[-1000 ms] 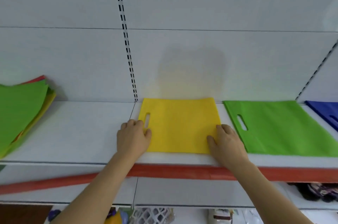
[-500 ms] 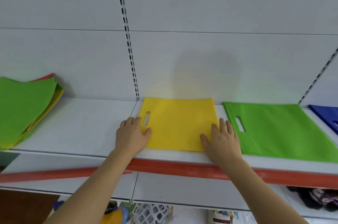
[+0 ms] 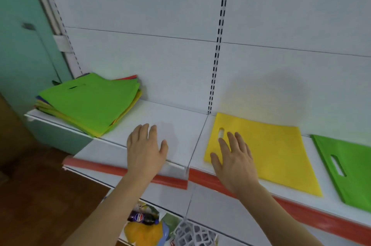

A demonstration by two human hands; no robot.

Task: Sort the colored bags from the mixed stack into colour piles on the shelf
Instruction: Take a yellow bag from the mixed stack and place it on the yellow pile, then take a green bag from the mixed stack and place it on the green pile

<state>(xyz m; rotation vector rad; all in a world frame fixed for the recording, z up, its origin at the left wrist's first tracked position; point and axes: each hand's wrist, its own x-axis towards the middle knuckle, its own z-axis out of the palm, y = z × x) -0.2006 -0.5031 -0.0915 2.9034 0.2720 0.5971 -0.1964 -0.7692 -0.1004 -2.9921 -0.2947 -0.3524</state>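
Mixed stack (image 3: 88,103) lying at far left of shelf (image 3: 172,125), green bag on top, long axis toward the back wall. Left hand (image 3: 145,150) nearer, released, flat over bare shelf. Right hand (image 3: 233,158) released, resting on yellow bag (image 3: 271,155).

We see a yellow bag (image 3: 269,151) at three o'clock, a green bag (image 3: 349,167) beyond, a green-topped multicoloured stack (image 3: 88,101) at ten, and a white shelf (image 3: 176,125) edged red.

White shelving panels (image 3: 160,15) are filling most of the frame; a teal wall (image 3: 18,25) is showing upper left, brown floor (image 3: 40,195) lower left.
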